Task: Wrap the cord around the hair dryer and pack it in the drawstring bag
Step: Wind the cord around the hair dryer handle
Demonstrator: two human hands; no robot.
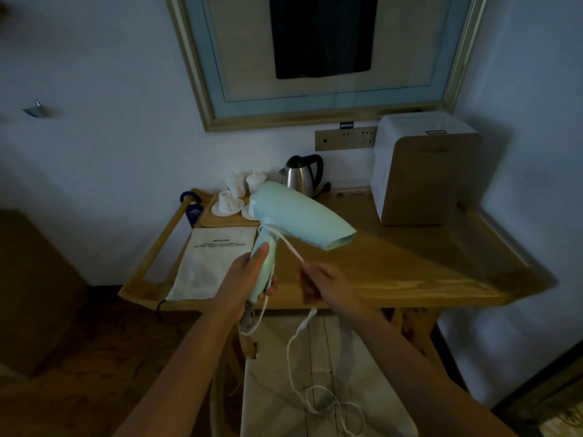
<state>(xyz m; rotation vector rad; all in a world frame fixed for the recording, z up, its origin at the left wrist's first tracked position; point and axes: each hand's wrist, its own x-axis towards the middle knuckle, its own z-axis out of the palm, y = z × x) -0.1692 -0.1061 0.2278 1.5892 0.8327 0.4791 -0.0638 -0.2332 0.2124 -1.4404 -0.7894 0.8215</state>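
Observation:
A mint-green hair dryer is held up over the wooden table, nozzle pointing right. My left hand grips its handle. The white cord makes one turn around the top of the handle, then runs taut to my right hand, which pinches it. The rest of the cord hangs down in loose loops below the table edge. A white drawstring bag with printed text lies flat on the table's left part.
A tray with white cups and saucers and a steel kettle stand at the back. A white box appliance occupies the back right. A white cushioned chair is below the table edge. A wall socket panel sits under a framed picture.

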